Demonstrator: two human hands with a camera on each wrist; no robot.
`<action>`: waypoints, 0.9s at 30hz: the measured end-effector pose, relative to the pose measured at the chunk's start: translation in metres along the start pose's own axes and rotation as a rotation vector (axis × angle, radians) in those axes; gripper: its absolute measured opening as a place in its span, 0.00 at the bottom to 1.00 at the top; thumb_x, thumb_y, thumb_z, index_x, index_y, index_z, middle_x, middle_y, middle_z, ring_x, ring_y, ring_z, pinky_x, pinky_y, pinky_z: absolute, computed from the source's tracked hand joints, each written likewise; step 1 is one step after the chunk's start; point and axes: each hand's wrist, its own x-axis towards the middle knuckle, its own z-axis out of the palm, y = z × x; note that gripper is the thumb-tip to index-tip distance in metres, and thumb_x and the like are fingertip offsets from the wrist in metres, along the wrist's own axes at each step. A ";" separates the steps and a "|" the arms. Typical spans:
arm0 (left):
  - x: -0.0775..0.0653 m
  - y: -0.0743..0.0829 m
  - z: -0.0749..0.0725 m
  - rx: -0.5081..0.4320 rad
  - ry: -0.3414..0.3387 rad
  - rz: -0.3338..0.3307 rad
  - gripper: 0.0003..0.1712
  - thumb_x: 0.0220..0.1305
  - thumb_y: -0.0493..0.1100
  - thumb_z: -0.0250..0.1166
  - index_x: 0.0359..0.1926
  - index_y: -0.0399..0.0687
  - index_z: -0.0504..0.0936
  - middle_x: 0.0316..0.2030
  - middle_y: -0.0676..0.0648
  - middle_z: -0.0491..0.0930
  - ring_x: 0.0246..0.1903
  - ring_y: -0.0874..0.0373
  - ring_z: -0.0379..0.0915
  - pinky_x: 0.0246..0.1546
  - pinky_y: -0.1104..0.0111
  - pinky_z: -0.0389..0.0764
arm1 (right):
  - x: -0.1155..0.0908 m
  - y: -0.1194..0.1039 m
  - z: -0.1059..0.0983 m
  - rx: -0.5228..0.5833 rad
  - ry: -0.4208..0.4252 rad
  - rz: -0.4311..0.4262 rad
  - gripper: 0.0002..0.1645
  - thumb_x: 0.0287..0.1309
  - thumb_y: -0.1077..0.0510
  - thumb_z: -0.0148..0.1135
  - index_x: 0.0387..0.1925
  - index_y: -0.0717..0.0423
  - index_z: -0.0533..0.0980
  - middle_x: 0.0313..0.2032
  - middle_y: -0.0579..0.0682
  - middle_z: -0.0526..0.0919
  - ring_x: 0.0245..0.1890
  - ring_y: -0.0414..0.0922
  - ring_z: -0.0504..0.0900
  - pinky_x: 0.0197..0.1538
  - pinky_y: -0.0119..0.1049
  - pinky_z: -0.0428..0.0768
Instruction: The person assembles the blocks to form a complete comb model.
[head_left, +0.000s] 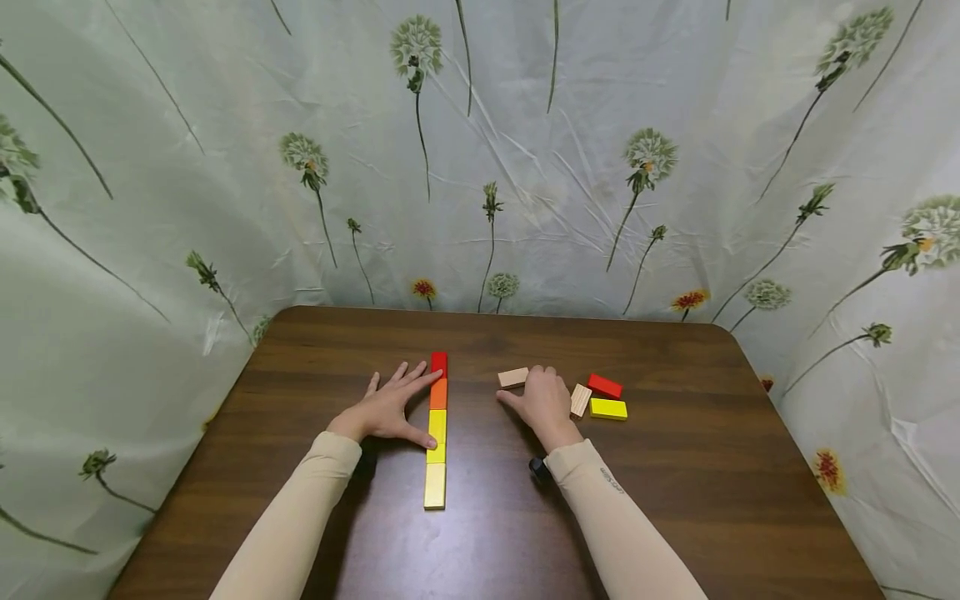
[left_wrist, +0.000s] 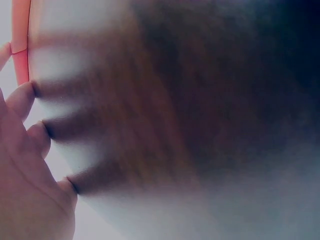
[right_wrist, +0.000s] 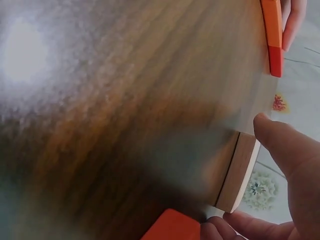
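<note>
A straight row of blocks runs away across the table: a pale yellow block (head_left: 435,487) nearest, then a yellow block (head_left: 438,423), an orange block (head_left: 438,394) and a red block (head_left: 439,360). My left hand (head_left: 386,410) lies beside its left side, fingers spread, with thumb on the yellow block and index finger near the red-orange join. To the right, my right hand (head_left: 546,404) holds a plain wooden block (right_wrist: 239,172) by its ends between thumb (right_wrist: 280,140) and a finger (right_wrist: 250,224). Contact at the thumb is hard to judge.
Right of my right hand lie another plain wooden block (head_left: 580,401), a loose red block (head_left: 605,386) and a loose yellow block (head_left: 608,409). The brown wooden table (head_left: 675,500) meets a hanging flower-patterned cloth (head_left: 570,217) at its back edge.
</note>
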 end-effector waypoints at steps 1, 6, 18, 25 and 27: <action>0.000 0.000 0.000 -0.001 -0.001 0.001 0.73 0.45 0.76 0.81 0.87 0.68 0.53 0.88 0.43 0.43 0.87 0.32 0.31 0.76 0.23 0.29 | 0.000 -0.001 0.001 -0.006 0.006 0.003 0.45 0.54 0.31 0.80 0.42 0.71 0.80 0.38 0.66 0.84 0.39 0.61 0.86 0.46 0.52 0.88; 0.001 -0.001 0.001 -0.017 0.008 0.021 0.74 0.44 0.78 0.80 0.87 0.68 0.54 0.88 0.42 0.43 0.86 0.31 0.31 0.76 0.22 0.27 | 0.002 -0.002 0.003 -0.029 0.028 0.017 0.43 0.54 0.31 0.80 0.41 0.70 0.81 0.37 0.65 0.84 0.37 0.59 0.87 0.43 0.51 0.88; 0.002 -0.007 0.004 -0.060 0.019 0.052 0.75 0.40 0.82 0.79 0.86 0.73 0.54 0.88 0.43 0.43 0.86 0.32 0.31 0.75 0.23 0.26 | 0.004 -0.004 0.006 -0.070 -0.002 0.036 0.43 0.53 0.31 0.81 0.42 0.69 0.83 0.36 0.64 0.85 0.37 0.59 0.87 0.42 0.50 0.89; 0.001 -0.006 0.001 -0.047 0.011 0.042 0.75 0.40 0.82 0.79 0.86 0.71 0.54 0.88 0.40 0.43 0.86 0.29 0.30 0.74 0.21 0.26 | 0.006 -0.014 0.003 -0.165 -0.017 -0.038 0.49 0.46 0.23 0.80 0.38 0.69 0.86 0.37 0.63 0.84 0.36 0.56 0.85 0.37 0.46 0.88; 0.001 -0.007 0.002 -0.043 0.011 0.039 0.75 0.40 0.82 0.79 0.86 0.71 0.54 0.88 0.41 0.43 0.86 0.31 0.30 0.75 0.22 0.26 | 0.006 -0.015 0.003 -0.163 -0.007 -0.035 0.49 0.46 0.23 0.80 0.36 0.69 0.87 0.36 0.63 0.85 0.35 0.56 0.86 0.35 0.46 0.89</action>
